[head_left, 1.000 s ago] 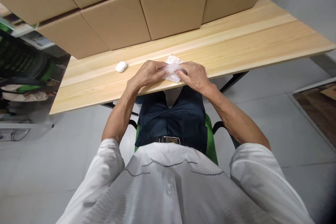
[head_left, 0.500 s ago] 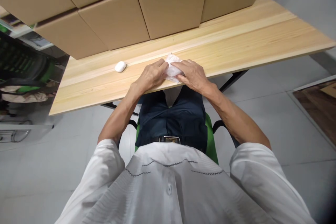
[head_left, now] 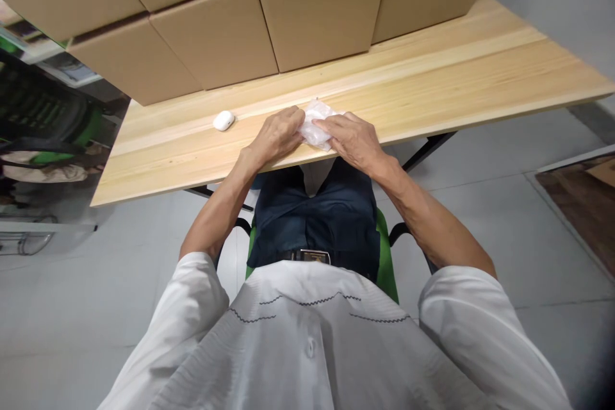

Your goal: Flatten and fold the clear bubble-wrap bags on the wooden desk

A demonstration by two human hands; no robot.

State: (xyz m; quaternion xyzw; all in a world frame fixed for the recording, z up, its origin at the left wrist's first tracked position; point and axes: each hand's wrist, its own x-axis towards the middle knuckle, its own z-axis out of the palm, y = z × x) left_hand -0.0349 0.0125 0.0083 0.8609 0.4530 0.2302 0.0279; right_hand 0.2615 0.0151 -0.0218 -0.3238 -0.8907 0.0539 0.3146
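Note:
Between my two hands, at the front edge of the wooden table [head_left: 432, 83], is a crumpled, whitish, partly see-through plastic wrap [head_left: 316, 131]. My left hand [head_left: 279, 132] has its fingers curled onto the wrap's left side. From the right, my right hand [head_left: 353, 141] pinches it, with thumb and fingers closed on the wrap. Whether anything lies inside the wrap cannot be made out. To the left of my left hand, a small white earbud case [head_left: 223, 120] rests on the table, touched by neither hand.
Stacked brown cardboard boxes [head_left: 321, 13] form a wall along the table's back. A dark chair with green parts [head_left: 48, 115] stands beyond the left end. Below the table is a grey tiled floor [head_left: 480, 218], with a framed brown panel [head_left: 586, 205] at the right.
My right hand's fingers have shifted slightly on the wrap, and the wrap looks somewhat more spread out. The left hand has barely moved. The view has tilted a little.

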